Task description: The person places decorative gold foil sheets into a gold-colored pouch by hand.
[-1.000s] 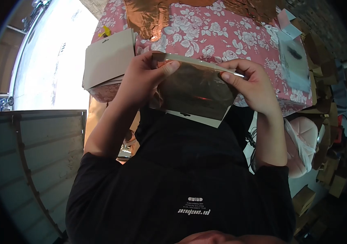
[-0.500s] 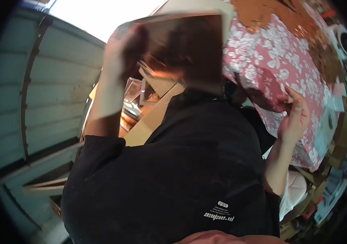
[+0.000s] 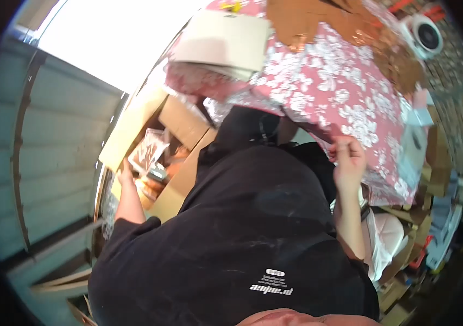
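An open cardboard box [image 3: 182, 122] at the left holds clear plastic packets [image 3: 150, 151] and orange-brown items. My left hand [image 3: 126, 171] reaches to the box's left side beside a packet; its fingertips are partly hidden, so its grip is unclear. On the right, my right hand [image 3: 349, 155] is at the near edge of a pink cloth [image 3: 323, 98] with white flowers. Its fingers are curled together, and whatever is between them is too small to make out. Beige flat sheets [image 3: 218, 41] lie on the cloth at the top.
Brown coppery sheeting [image 3: 318, 22] covers the cloth's far part. A round white device [image 3: 426, 35] stands at the upper right. More cardboard [image 3: 438, 157] and a white bag [image 3: 383, 239] are at the right. A panelled metal wall [image 3: 68, 130] rises at the left.
The dark, blurred flat sheet at my left hand is out of sight there. That hand has moved down to the box. My right hand has shifted left, its fingers curling closer together.
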